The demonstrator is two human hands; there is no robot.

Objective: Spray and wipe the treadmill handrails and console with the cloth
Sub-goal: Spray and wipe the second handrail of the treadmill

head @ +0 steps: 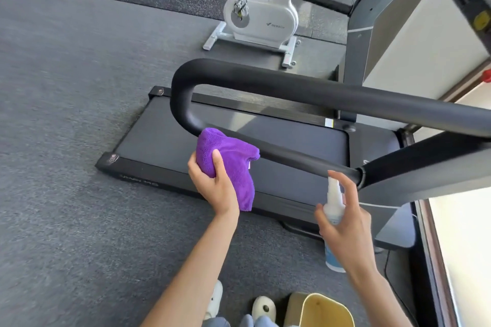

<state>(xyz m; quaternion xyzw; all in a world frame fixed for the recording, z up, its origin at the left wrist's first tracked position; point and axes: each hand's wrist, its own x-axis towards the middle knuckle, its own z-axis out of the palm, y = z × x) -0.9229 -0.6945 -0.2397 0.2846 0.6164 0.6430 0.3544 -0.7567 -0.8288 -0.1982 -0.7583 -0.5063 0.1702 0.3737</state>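
Left hand (212, 183), centre of frame, grips the purple cloth (228, 164), fingers curled round a bunched wad w/ thumb laid across the front; the wad's top is pressed against the lower run of the black handrail (292, 159), just past the U-bend at centre-left, and a loose tail hangs down below the hand. Prob. bunched like that to give a thick pad that wraps part-way round the tube. Right hand (345, 218), lower right of centre, holds the spray bottle (333, 210): fingers wrapped round the body, index finger raised up by the nozzle, seemingly ready to press. Bottle is near upright, long axis running bottom-to-top of frame w/ a slight lean, nozzle end up and close under the handrail near the joint where the foam meets the grey upright; exact spray direction can't be told, looks aimed at the rail. So spray goes ahead on the rail, cloth sits further along toward the bend, sensible two-hand split. Handrail is a long hairpin: its axis runs from the bend at centre-left out to the right edge of frame, upper run above, lower run slanting down-right. Treadmill deck (239, 130) lies on the grey floor behind it. Console not clearly in view, upper right is blurred. White exercise bike (260, 21) at top centre, yellowish bin (318, 310) at bottom right, person's shoes at bottom.
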